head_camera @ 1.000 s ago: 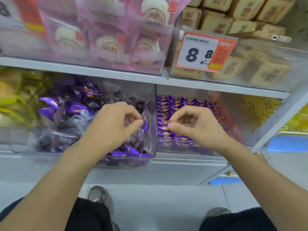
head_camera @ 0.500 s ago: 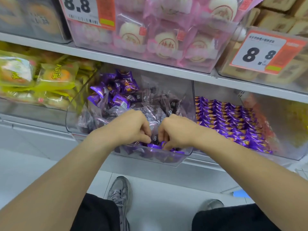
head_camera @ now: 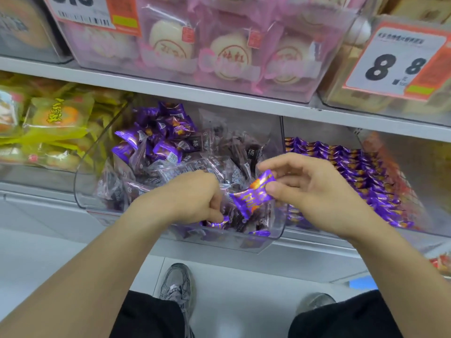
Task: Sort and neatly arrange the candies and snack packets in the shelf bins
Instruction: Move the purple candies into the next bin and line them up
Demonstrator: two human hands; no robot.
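A clear plastic bin (head_camera: 84, 191) on the lower shelf holds a loose mix of shiny purple candies and dark, clear-wrapped snack packets (head_camera: 219, 162). My right hand (head_camera: 314, 191) pinches one purple candy (head_camera: 251, 193) between thumb and fingers, lifted just above the bin's front. My left hand (head_camera: 188, 196) reaches into the front of the same bin, its fingers curled round a small purple candy (head_camera: 218, 222) among the packets. The bin to the right (head_camera: 415, 172) holds purple candies (head_camera: 353, 172) laid in neat rows.
Yellow snack packets (head_camera: 56, 123) fill the bin on the left. The upper shelf carries pink-wrapped round cakes (head_camera: 229, 57), tan boxed cakes and price cards marked 8.8 (head_camera: 395, 64). White floor and my two shoes (head_camera: 177, 284) lie below.
My right hand has lifted out of the mixed bin with a purple candy pinched in it and moved right. My left hand stays down in the bin's front.
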